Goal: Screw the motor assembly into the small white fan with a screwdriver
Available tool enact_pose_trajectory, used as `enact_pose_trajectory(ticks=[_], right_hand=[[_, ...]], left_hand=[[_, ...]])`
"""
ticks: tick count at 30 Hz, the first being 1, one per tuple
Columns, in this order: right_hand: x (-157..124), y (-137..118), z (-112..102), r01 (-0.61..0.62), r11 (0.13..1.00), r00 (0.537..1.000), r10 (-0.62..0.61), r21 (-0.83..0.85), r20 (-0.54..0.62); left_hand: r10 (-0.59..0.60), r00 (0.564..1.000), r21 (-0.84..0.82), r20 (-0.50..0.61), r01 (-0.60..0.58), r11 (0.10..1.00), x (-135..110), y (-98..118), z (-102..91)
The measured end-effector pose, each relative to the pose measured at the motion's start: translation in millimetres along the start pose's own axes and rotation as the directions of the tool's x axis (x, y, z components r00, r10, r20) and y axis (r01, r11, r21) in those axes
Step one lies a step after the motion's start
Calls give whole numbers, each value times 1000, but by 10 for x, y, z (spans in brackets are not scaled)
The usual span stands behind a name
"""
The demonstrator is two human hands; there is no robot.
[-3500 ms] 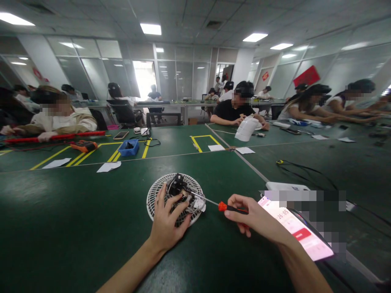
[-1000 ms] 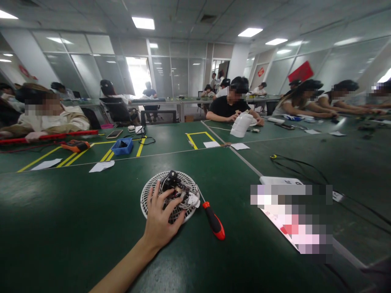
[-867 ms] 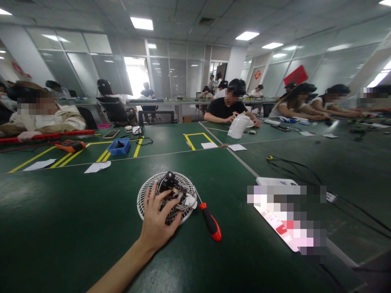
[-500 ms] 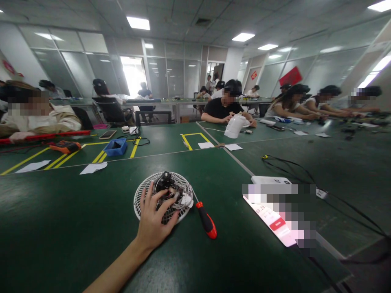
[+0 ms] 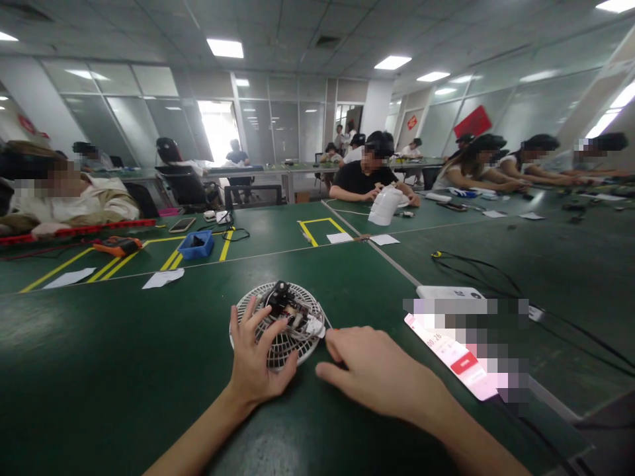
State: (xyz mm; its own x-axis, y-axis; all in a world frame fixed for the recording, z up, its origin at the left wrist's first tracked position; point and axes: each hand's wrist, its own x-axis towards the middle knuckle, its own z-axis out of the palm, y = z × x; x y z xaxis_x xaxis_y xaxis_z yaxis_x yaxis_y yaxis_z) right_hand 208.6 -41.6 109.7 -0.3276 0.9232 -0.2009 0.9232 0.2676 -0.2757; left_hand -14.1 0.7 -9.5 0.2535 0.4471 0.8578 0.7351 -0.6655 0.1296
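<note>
A round white fan grille (image 5: 282,344) lies on the green table, with a small black and metal motor assembly (image 5: 285,299) on top of it. My left hand (image 5: 255,367) rests at the grille's near left side, fingers spread over the grille and the edge of the assembly. To the right, my right hand (image 5: 374,367) is over the screwdriver (image 5: 335,330), its thumb apart from the bent fingers. Only the shaft and a bit of red handle show; the hand hides the rest.
Right of my hands lie a lit phone (image 5: 454,360) and a white device (image 5: 449,293), with black cables (image 5: 489,268) beyond. A blue bin (image 5: 196,246), an orange-black tool (image 5: 118,246) and paper sheets (image 5: 163,278) lie at left. Across the table a person (image 5: 364,178) handles a white part (image 5: 385,206).
My right hand has come into view from the right and covers most of the screwdriver. My left hand stays at the grille. The whole view has shifted slightly.
</note>
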Motion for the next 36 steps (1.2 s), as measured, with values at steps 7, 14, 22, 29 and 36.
enact_pose_trajectory(ticks=[7,14,22,29,36], right_hand=[[357,593,259,-147,962,989,136,231,64],[537,802,230,-194,858,961,263,475,-83],[521,976,249,-61,614,961,249,787,-119],[406,938,201,-51,474,997,73,879,19],[375,967,197,-87,472,996,37,877,79]], left_hand=[[-118,990,17,72,117,993,455,-105,8],[69,988,-6,141,-69,998,553,-281,30],[118,988,-38,101,-114,993,478,-318,93],[43,999,32,-7,-42,999,399,-247,180],[22,1000,9,-13,-22,1000,338,-247,206]])
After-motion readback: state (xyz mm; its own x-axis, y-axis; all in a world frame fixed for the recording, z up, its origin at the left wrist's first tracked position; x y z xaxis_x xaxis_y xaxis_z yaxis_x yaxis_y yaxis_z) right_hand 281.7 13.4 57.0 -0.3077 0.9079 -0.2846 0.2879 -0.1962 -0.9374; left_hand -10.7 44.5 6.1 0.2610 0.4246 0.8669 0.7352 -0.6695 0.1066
